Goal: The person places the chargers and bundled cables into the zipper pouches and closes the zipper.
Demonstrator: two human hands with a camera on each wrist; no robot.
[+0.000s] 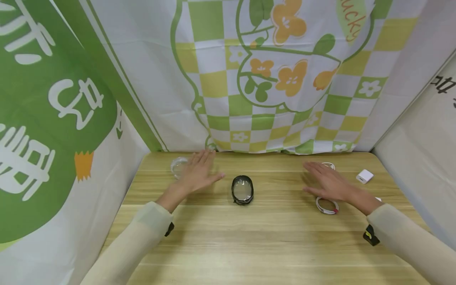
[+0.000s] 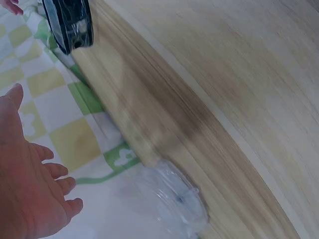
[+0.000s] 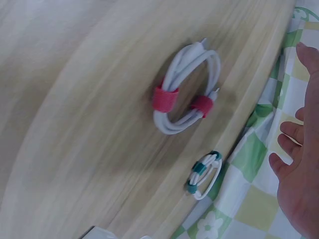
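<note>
My left hand hovers over the back left of the table, fingers straight and holding nothing. Beside it lies a clear plastic round case, partly covered by the hand in the head view. A black-rimmed oval case with a see-through top sits between the hands. My right hand, extended and holding nothing, is above two coiled white cables. One cable with red straps is nearer me; the smaller cable with green straps lies behind, mostly hidden by the hand in the head view.
To the right of the right hand stands a white charger plug, with another small white piece partly behind the wrist. A patterned curtain hangs along the wooden table's back edge, and cloth walls flank both sides.
</note>
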